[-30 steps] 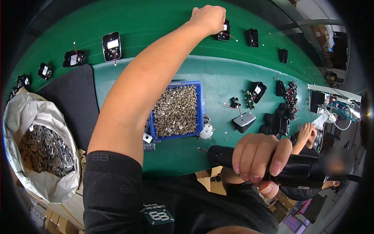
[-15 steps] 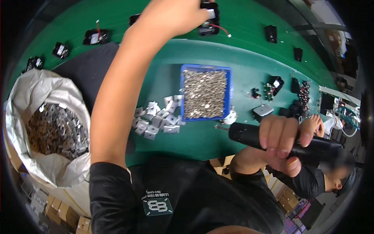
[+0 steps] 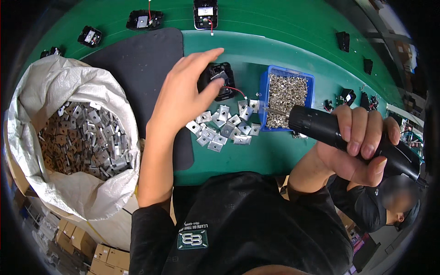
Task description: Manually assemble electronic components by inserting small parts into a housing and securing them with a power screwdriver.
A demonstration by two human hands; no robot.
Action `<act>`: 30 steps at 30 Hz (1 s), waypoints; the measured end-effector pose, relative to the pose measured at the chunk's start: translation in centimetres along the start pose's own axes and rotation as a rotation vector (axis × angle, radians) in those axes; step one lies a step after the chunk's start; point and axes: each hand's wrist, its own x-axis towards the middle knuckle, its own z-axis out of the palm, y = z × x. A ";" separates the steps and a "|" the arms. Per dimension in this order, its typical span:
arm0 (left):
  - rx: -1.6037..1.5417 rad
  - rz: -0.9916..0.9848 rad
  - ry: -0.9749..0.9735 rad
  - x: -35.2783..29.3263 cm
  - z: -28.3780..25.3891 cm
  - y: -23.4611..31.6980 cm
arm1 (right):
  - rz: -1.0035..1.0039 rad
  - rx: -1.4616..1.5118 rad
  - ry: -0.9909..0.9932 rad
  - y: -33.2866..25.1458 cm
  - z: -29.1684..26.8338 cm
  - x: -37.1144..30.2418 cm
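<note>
My left hand [image 3: 181, 91] has its fingers spread, with the thumb reaching over a small black plastic housing [image 3: 228, 94]. This housing lies on the green table, and a thin red wire with a white plug trails from it. A metal plate inside it is partly hidden by my thumb. My right hand [image 3: 357, 142] is wrapped around a black electric screwdriver [image 3: 316, 126]. Its bit points left, over a blue bin [image 3: 263, 87] full of small silver screws. Loose square metal plates [image 3: 223, 129], each with a hole, lie scattered between the housing and my body.
At the left stands a white woven sack [image 3: 46, 160] full of metal plates, beside a dark mat [image 3: 137, 59]. More black housings [image 3: 206, 13] sit along the far green strip. A co-worker [image 3: 362, 201] is at the right, near other parts.
My left hand has come back from the far strip toward me, and a black housing with a red wire now lies near the loose plates. The screwdriver has moved to the screw bin.
</note>
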 end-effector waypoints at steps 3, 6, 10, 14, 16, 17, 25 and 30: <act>-0.009 0.148 -0.076 -0.7 -0.1 -0.1 | -0.062 -0.050 -0.074 1.5 -0.4 0.2; 0.157 0.167 -0.100 -0.7 0.2 0.2 | -0.046 -0.149 0.022 3.1 1.1 0.9; 0.142 0.166 -0.059 -0.5 0.6 -0.3 | -0.037 -0.164 0.011 5.5 1.2 1.5; 0.111 0.203 0.001 -0.1 0.9 -0.3 | -0.091 -0.153 0.014 7.6 0.9 1.7; 0.076 0.193 0.016 0.1 1.1 -0.4 | -0.086 -0.168 0.025 8.4 1.0 1.8; 0.074 0.191 0.017 0.1 1.2 -0.4 | -0.076 -0.172 0.037 8.7 1.1 1.8; 0.094 0.165 0.050 0.3 1.4 -0.3 | -0.053 -0.159 0.047 9.1 0.9 1.8; 0.067 0.167 0.048 0.5 1.6 -0.4 | -0.052 -0.145 0.023 9.2 0.6 1.9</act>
